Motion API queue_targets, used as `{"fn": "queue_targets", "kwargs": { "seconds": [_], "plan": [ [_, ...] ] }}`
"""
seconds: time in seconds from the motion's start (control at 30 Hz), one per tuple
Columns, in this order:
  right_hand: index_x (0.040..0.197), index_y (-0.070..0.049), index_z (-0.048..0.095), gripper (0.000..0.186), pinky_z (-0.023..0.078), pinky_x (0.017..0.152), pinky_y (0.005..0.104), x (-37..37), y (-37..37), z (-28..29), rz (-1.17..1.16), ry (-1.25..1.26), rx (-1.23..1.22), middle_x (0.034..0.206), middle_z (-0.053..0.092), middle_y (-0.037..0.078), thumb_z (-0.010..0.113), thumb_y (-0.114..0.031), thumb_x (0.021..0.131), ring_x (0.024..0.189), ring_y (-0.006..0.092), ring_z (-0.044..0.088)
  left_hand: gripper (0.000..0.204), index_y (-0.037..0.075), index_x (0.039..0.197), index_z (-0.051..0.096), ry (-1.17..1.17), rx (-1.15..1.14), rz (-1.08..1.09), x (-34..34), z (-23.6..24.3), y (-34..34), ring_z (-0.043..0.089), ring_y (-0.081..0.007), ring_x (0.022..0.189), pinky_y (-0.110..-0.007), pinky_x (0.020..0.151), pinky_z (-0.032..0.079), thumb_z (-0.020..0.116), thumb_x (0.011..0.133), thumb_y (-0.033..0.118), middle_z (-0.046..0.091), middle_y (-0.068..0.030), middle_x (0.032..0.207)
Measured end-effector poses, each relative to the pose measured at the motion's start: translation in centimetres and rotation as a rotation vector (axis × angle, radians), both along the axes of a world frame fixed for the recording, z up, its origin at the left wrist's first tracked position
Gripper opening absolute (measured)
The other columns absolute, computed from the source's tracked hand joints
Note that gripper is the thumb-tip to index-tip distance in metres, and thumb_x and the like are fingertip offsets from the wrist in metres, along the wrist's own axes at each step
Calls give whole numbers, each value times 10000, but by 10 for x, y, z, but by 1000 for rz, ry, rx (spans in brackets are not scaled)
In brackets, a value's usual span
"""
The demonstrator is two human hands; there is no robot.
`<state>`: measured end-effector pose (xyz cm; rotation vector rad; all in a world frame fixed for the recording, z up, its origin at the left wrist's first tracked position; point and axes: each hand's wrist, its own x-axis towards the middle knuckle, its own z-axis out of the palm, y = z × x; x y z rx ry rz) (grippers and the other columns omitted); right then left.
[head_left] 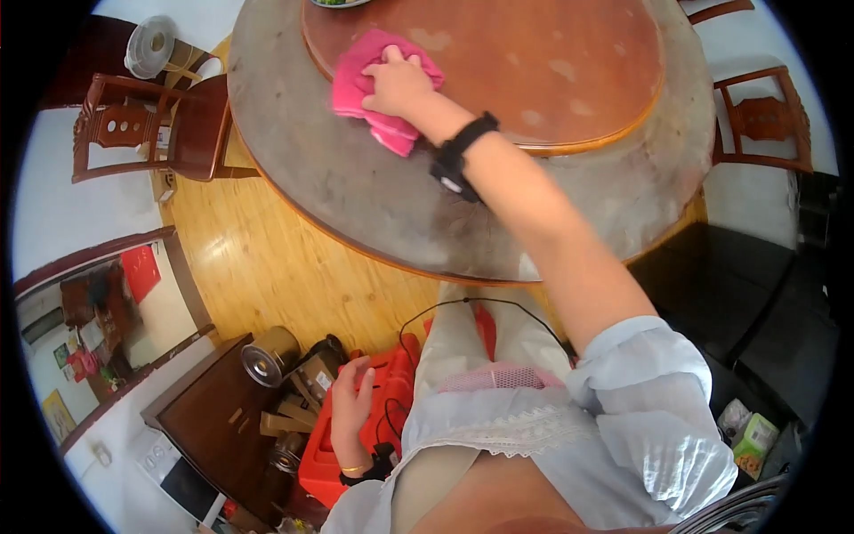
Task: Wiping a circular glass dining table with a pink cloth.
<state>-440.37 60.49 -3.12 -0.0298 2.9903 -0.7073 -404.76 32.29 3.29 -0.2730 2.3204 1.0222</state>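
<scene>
My right hand [400, 85] presses down on a crumpled pink cloth [352, 87], its fingers bent into the fabric. The cloth lies across the left edge of the brown round turntable [498, 76] and spills onto the grey tabletop [311, 173] of a big round table. A black band circles my right wrist. My left hand [352, 400] hangs low at my left side, away from the table, with its fingers apart and nothing in it. Below it is a red case [382, 374].
A plate of green food [340, 3] shows at the top edge. Wooden chairs stand to the left [200, 133] and right [761, 120]. A black sofa [712, 285] is at the right. Near the left cabinet [213, 427] are a round tin [271, 351] and cardboard boxes. A thin black cable crosses my legs.
</scene>
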Motion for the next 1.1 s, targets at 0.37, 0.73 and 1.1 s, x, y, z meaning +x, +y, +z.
{"fn": "queue_targets", "kwargs": {
  "seconds": [0.37,0.73,1.1],
  "plan": [
    [950,-167,664,362,363,963,386,141,247,11,-7,58,-118,1143,498,119,660,-160,589,1118,300,461,247,-40,1039,547,82,12,-28,1,5,70,613,-272,903,-326,774,473,556,861,131,614,-179,980],
    [1172,-159,558,477,383,924,427,85,340,-38,-282,247,340,1233,478,156,584,-365,743,1155,279,453,266,-36,1082,546,35,81,162,71,-1,140,604,-211,898,-301,780,473,548,868,122,613,-163,993],
    [1272,-200,451,487,372,888,444,38,88,-16,383,281,257,1336,392,56,495,-311,800,1134,306,392,238,-23,1053,557,39,58,191,81,9,153,601,-217,857,-302,760,471,557,851,103,618,-158,954]
  ]
}}
